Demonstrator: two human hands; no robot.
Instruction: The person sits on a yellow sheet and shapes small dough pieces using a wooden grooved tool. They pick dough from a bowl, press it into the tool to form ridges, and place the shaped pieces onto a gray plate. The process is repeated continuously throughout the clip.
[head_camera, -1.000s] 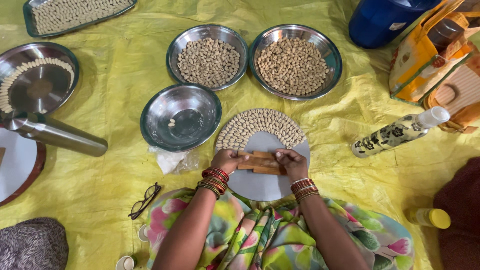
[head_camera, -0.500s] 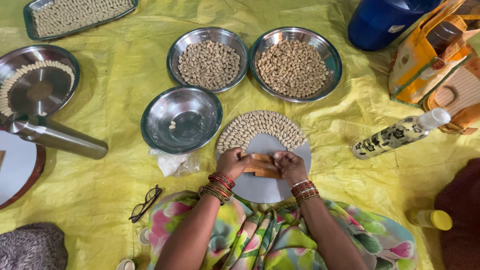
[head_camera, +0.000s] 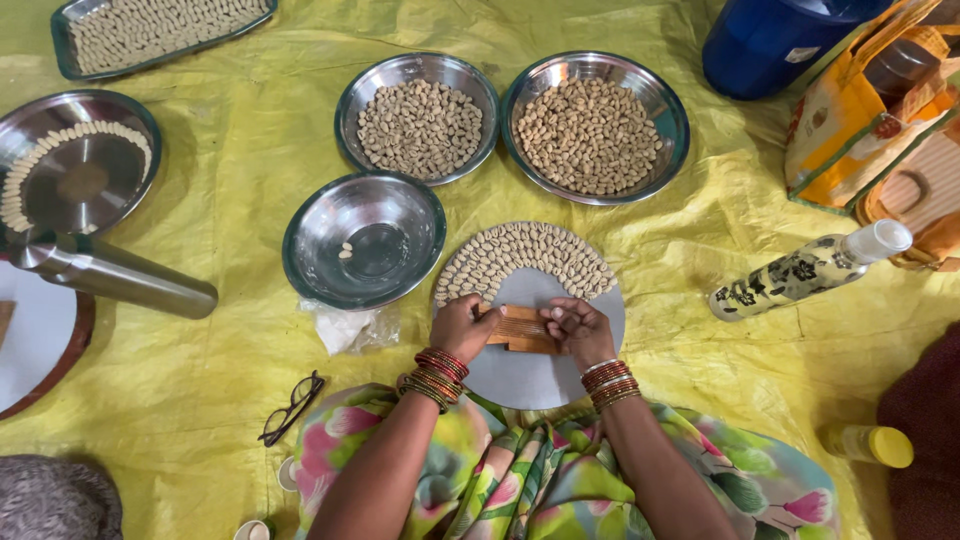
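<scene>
A: Where is the ridged wooden board (head_camera: 522, 330) found, and how are the hands set?

B: It lies on the round grey plate (head_camera: 530, 375), just below the arc of shaped dough pieces (head_camera: 525, 258). The left hand (head_camera: 462, 326) is curled over the board's left end, and the right hand (head_camera: 578, 330) is closed against its right end, fingertips bunched; whether a dough piece is pinched there cannot be told.

A: What could go wrong?

B: If the board is pushed too far up the plate, the nearest rows of the arc could be knocked out of line or squashed. The nearly empty steel bowl (head_camera: 364, 240), left of the plate, could be nudged by the left wrist.
</scene>
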